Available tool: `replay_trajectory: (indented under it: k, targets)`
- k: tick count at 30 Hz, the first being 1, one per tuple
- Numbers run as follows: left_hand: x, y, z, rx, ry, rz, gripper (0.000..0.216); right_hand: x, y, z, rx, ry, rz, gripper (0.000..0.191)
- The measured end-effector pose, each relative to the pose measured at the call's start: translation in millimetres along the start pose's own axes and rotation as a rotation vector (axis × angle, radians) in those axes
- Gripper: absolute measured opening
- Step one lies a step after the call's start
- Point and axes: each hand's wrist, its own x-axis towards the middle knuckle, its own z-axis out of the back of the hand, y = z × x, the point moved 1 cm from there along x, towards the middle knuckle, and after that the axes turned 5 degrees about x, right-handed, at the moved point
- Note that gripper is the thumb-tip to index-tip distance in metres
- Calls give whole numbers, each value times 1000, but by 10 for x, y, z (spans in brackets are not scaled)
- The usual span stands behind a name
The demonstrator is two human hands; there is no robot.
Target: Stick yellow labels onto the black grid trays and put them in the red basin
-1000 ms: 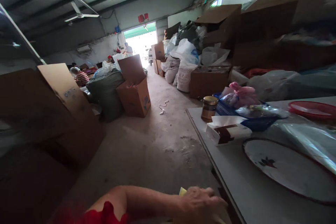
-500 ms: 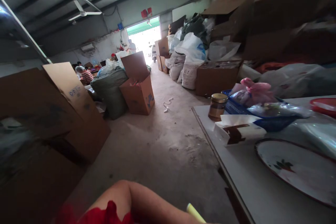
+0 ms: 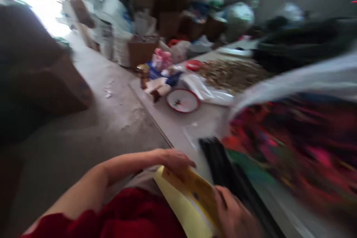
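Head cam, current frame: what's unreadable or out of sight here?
Head view:
Print on the yellow packet: motion blur; part hidden under the right hand.
Most of the right hand: cut by the bottom edge.
Grip of the left hand: fingers blurred on the packet.
Contents of the colourful heap: blur.
Kind of the black bundle: blur.

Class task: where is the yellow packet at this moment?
Head view, bottom centre: the yellow packet is held between the left hand and right hand, above the red clothing.
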Motion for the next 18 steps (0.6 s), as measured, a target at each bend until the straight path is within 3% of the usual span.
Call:
replay_trajectory:
  k: [2,4,6,9,13,15,18]
  targets:
    - [62,68,-86,-47,-69,-27,62,-263,-131,77,-13,63,-177,39]
    - [175,182,-245,-243,-107,-71,40,-446,-247,63,8,91,-316,36]
    - [285,251,-432,-480,-146,-31,26,-588,-344,3,18,111,-415,34]
    - [366,216,-658,-873,-128,123,29,-729,-369,-78,-42,124,-510,29]
    - [412,106,-757,-1122,-95,247,40,-645,-166,-108,-77,-3,-355,16]
    - [436,96,-762,-1122,-110,259,43,-527,-39,-142,-29,-32,-249,24]
    - [453,123,-784,-1134,-156,267,42,-418,68,-272,39,7,-205,31]
